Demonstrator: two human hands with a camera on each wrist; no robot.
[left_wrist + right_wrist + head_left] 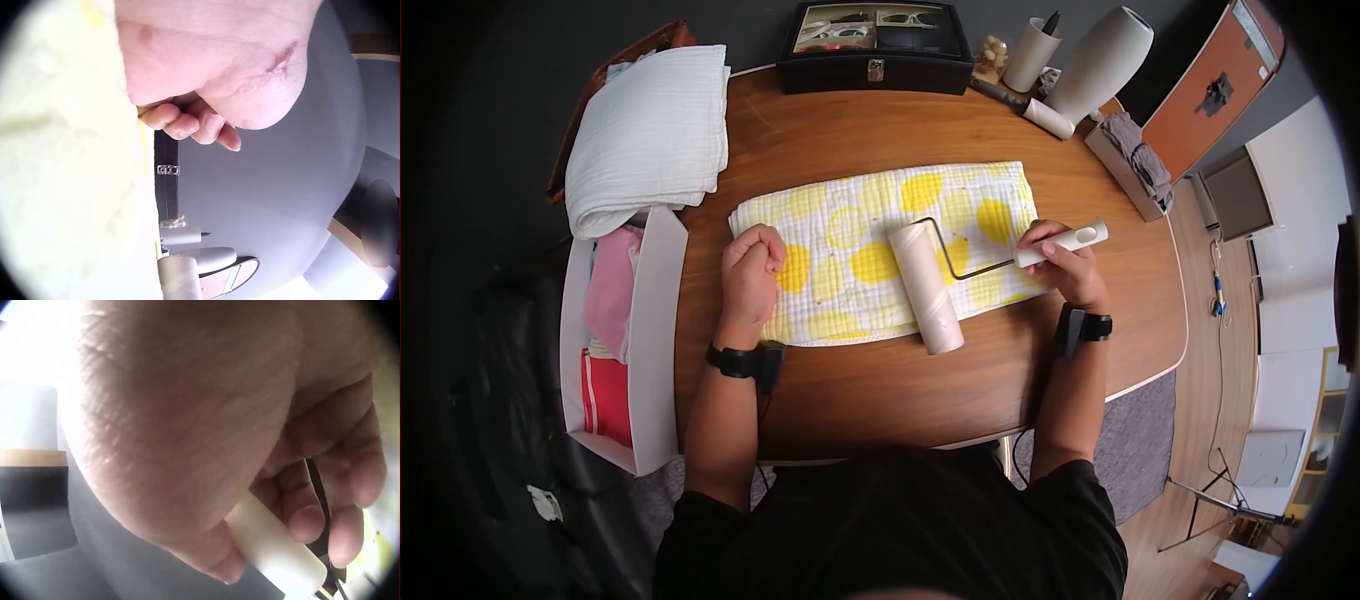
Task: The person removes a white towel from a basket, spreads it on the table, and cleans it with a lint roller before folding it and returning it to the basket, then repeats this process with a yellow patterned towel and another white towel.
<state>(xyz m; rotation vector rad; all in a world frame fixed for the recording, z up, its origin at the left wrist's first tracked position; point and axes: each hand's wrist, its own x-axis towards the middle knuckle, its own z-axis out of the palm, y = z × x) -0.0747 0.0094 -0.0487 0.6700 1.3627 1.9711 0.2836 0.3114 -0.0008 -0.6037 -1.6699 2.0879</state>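
Observation:
A lint roller (927, 290) with a pale sticky-paper roll lies slanted over a folded cloth (840, 290) with yellow lemon prints. Its bent black wire runs to a white handle (275, 550). My right hand (1068, 262) grips that handle at the cloth's right edge, thumb on one side and fingers curled on the other. At the cloth's left edge my left hand (752, 275) rests on its side. In the left wrist view its fingers (206, 125) are loosely curled and hold nothing, with the cloth right beneath the hand.
At left, a white box (650, 340) holds pink and red cloths; behind it a folded white cloth (650, 135) tops a brown basket. A black glasses case (920, 78) stands at the back. Back right are a grey-white vase (1105, 60), a small roll (1048, 118) and a box of grey cloth (1135, 160).

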